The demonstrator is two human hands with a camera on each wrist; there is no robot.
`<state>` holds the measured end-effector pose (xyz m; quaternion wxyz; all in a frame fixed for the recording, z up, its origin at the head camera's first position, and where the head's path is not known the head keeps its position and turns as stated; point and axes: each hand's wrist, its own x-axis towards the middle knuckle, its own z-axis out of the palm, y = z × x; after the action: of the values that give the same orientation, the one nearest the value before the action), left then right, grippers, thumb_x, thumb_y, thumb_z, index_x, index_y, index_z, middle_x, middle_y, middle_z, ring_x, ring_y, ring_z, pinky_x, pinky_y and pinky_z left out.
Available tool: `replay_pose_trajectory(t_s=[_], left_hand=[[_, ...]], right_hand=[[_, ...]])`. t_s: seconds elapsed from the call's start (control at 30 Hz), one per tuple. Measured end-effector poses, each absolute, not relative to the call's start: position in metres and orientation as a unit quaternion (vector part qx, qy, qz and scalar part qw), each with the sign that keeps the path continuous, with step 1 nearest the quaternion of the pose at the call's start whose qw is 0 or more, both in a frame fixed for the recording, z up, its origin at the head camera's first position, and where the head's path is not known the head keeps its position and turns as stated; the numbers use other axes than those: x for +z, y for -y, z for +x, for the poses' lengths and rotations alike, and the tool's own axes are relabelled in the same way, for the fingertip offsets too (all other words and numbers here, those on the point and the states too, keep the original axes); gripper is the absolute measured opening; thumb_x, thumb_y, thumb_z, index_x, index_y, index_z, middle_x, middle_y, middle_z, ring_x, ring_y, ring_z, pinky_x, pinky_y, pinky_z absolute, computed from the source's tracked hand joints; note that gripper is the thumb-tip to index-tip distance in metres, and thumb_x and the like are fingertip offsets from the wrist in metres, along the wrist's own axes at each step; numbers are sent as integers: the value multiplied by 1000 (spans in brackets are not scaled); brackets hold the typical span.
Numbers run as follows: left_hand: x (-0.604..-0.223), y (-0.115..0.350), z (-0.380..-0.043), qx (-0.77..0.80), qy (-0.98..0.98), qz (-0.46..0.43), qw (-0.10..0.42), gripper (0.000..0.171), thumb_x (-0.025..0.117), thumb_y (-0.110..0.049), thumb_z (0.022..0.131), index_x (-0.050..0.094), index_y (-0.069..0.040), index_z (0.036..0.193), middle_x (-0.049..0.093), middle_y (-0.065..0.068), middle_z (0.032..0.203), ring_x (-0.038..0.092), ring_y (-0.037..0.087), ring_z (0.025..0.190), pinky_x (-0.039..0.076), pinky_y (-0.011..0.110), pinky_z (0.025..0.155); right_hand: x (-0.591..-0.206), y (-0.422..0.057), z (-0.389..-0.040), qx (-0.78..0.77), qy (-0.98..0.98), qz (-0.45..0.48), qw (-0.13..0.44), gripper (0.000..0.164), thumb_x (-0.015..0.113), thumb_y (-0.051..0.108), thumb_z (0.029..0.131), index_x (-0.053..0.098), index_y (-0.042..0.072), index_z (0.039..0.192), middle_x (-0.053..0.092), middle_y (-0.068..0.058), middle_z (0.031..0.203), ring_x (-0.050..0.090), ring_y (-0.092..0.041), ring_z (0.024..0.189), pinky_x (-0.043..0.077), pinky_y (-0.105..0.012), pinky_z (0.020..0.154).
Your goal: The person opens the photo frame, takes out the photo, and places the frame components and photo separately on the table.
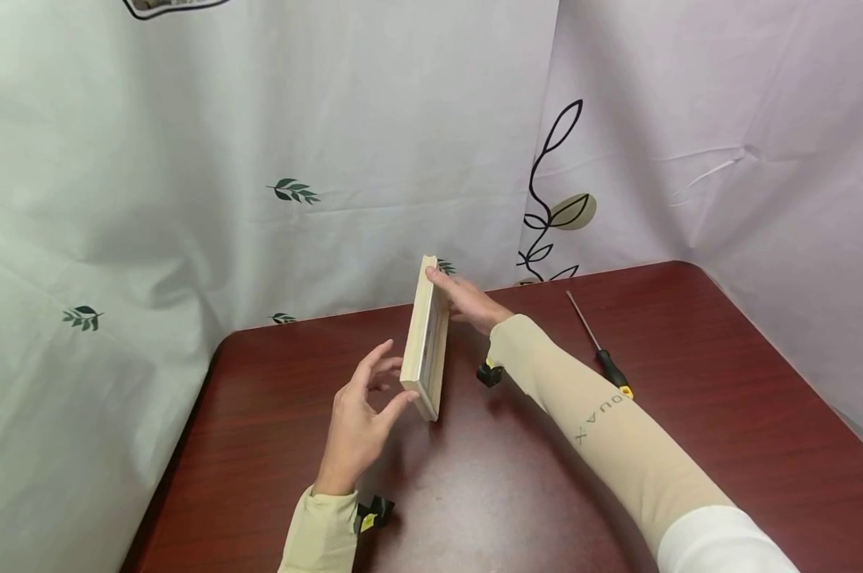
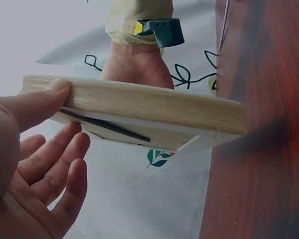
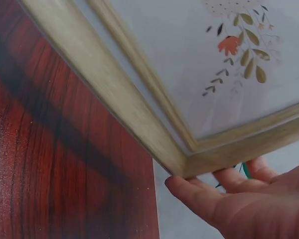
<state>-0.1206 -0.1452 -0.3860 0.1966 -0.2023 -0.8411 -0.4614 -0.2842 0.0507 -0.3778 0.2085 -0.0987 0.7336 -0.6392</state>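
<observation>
A pale wooden picture frame (image 1: 424, 342) is held on edge and tilted over the table, between both hands. My left hand (image 1: 363, 418) pinches its near end, with the thumb on the wooden edge and fingertips at the other face. In the left wrist view, a dark strip (image 2: 112, 127) runs along one face of the frame. My right hand (image 1: 470, 302) grips the far end, thumb on the edge. Its fingers (image 3: 204, 196) reach the frame's corner in the right wrist view. The glazed front (image 3: 164, 64) there shows a flower and leaf pattern.
A screwdriver (image 1: 606, 362) with a black and yellow handle lies on the dark red wooden table (image 1: 689, 358), right of my right forearm. Behind the table hangs a white cloth (image 1: 402, 119) printed with leaves. Small black devices (image 1: 488, 374) are strapped to both wrists.
</observation>
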Motion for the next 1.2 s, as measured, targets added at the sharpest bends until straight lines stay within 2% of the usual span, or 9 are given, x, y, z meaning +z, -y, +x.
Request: replay_pose_trajectory(t_s=[0.23,0.4,0.6,0.83,1.07,1.2], left_hand=[[-389,147,-122,-473,840,-169,206,69,76,-25,76,43,-24,137,65,-5,110,60,8,97,51,33,79],[-391,148,-124,-480,841,-149,201,65,75,-28,77,45,-23,135,65,-6,109,61,13,95,50,36,79],[-396,145,-123,-474,858,-118,161,59,68,-35,83,45,-17,135,61,-5,116,59,17,104,48,40,85],[-399,144,-122,-435,890,-65,121,55,52,-44,92,47,-10,134,57,6,125,51,16,117,43,41,95],[-399,143,-122,-435,896,-38,79,59,46,-47,94,43,-7,137,55,11,129,56,23,113,47,44,90],[-400,142,-123,-439,896,-28,58,60,46,-49,94,44,-7,137,57,11,126,57,24,111,47,44,89]], right_hand=[[-381,-53,-287,-664,-716,-103,192,84,43,67,84,28,11,146,39,-16,140,43,-29,125,31,-44,106],[-381,-57,-286,-666,-717,-109,172,84,44,70,82,35,12,143,45,-15,136,45,-28,124,30,-45,106],[-379,-61,-284,-683,-703,-120,157,76,44,64,86,40,11,140,47,-14,136,45,-27,124,30,-44,106],[-383,-65,-286,-699,-690,-127,136,70,44,60,88,46,9,135,48,-11,135,45,-23,124,29,-45,107],[-383,-67,-283,-701,-691,-128,122,70,43,62,86,51,8,131,52,-11,131,47,-24,122,30,-46,106],[-385,-68,-283,-706,-685,-131,125,68,42,59,89,50,6,132,52,-13,131,47,-26,122,30,-46,106]])
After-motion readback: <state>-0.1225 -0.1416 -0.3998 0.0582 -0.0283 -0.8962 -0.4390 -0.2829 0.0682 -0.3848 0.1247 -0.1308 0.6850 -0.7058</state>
